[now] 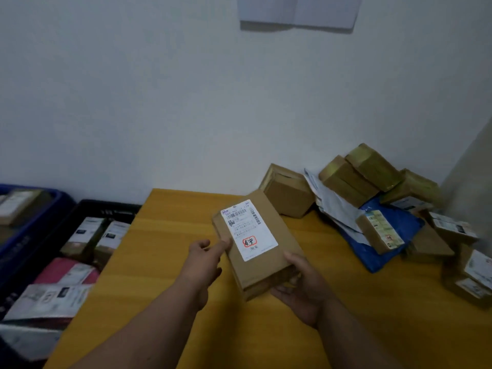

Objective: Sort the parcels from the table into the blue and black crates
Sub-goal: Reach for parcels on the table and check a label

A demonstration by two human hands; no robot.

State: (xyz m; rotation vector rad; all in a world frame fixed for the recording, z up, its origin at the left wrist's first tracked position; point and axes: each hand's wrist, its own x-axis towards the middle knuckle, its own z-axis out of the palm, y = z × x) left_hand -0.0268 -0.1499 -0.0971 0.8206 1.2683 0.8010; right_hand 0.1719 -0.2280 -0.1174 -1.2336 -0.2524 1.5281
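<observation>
A long brown cardboard parcel (266,265) with a white shipping label is held above the yellow wooden table (165,262). My right hand (300,286) grips its near end, thumb on top and fingers underneath. My left hand (206,250) reaches toward the parcel's left edge with straight fingers, its fingertips at the side. To the left of the table stand a black crate (106,207) and, farther left, a blue crate (37,222), both holding parcels.
A heap of brown boxes (354,177), a blue mailer bag (391,249) and white envelopes fills the table's right side up to the wall corner. A pink parcel (58,270) and labelled boxes lie in the black crate. A white wall stands behind.
</observation>
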